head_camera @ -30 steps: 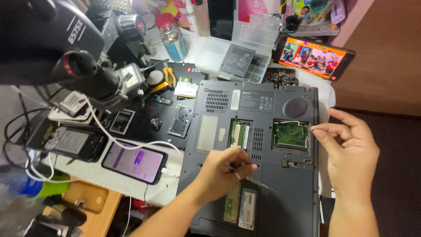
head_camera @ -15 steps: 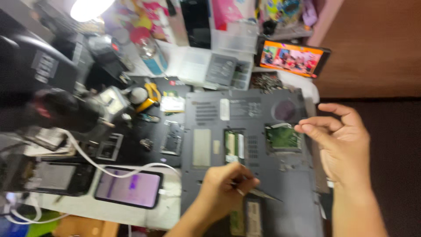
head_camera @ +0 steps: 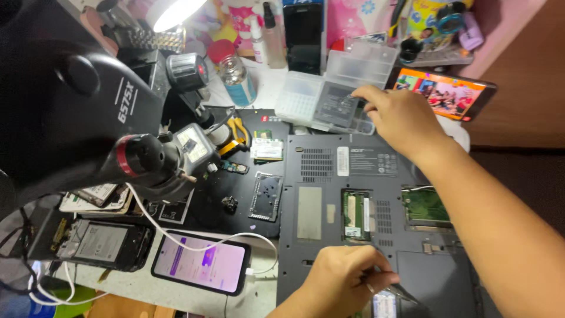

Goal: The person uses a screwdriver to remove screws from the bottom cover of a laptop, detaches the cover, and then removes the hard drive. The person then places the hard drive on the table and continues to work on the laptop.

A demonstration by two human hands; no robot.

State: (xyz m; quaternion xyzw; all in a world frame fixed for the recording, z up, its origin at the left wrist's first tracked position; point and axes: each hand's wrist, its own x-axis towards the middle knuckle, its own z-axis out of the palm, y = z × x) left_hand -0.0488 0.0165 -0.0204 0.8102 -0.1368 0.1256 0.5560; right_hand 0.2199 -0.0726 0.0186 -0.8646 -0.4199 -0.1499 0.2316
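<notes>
A grey laptop (head_camera: 376, 176) lies bottom side up with its memory bay (head_camera: 356, 215) and another bay (head_camera: 425, 206) uncovered. My left hand (head_camera: 338, 282) rests on the laptop's near edge, closed around a thin metal tool (head_camera: 406, 291) whose tip points right. My right hand (head_camera: 400, 118) reaches past the laptop's far edge to a clear plastic compartment box (head_camera: 329, 100). Its fingertips are pinched together over one compartment. Whether something tiny sits between them is hidden.
A black microscope (head_camera: 88, 112) looms at the left over a black mat (head_camera: 235, 194) with small parts. A lit phone (head_camera: 200, 262) on a white cable and an opened phone (head_camera: 94, 241) lie in front. A tablet (head_camera: 447, 94), bottles and a lamp (head_camera: 173, 12) stand behind.
My right hand has moved from the laptop's right side up and left to the plastic box. My left hand has stayed on the near edge with the tool. The view has tilted upward.
</notes>
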